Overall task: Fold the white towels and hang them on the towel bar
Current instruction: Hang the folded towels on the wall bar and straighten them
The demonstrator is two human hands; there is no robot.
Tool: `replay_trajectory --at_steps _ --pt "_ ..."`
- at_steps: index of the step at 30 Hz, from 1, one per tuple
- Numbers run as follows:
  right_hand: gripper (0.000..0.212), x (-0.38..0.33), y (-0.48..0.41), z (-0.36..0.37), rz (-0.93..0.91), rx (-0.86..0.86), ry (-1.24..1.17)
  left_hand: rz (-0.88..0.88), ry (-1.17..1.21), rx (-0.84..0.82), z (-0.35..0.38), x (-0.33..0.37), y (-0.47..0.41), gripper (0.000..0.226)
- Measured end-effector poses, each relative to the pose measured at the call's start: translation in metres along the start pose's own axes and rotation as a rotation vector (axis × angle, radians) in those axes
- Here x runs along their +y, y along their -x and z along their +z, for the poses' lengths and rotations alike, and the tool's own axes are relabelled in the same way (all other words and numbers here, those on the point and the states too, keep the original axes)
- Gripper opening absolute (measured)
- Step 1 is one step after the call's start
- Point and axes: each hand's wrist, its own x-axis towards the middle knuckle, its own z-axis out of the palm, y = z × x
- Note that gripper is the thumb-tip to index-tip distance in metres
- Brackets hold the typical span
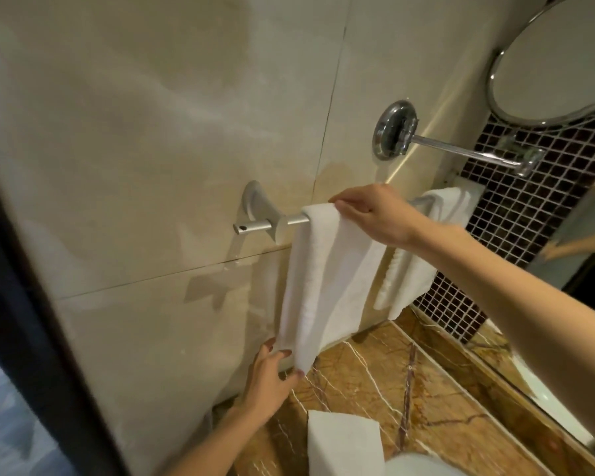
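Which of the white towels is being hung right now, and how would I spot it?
Find the metal towel bar on the beige wall. Two towels hang there; it is the nearer towel, by the bar's left bracket. Unlike the far towel, it has a right hand on top and a left hand at its bottom.

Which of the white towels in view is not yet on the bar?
The folded towel lying on the marble counter at bottom centre. The other two hang over the towel bar: one under both hands, one further right.
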Motion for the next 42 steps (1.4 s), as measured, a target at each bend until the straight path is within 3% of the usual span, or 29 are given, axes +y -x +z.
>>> replay_trajectory --at_steps 8,17,35,42 --pt "0.027 0.008 -0.003 0.007 -0.021 0.041 -0.059 0.045 0.064 0.038 0.024 -0.011 -0.009 0.029" --pt "0.029 0.01 -0.001 0.01 -0.025 0.057 -0.059 -0.025 0.201 0.165 0.046 -0.023 -0.007 0.004" --pt "0.031 0.005 0.008 0.006 -0.024 0.038 -0.028 -0.125 0.404 0.299 0.047 -0.026 -0.004 0.014" --pt "0.032 0.006 0.011 0.008 -0.02 0.057 -0.036 -0.233 0.504 0.327 0.049 -0.025 -0.006 0.028"
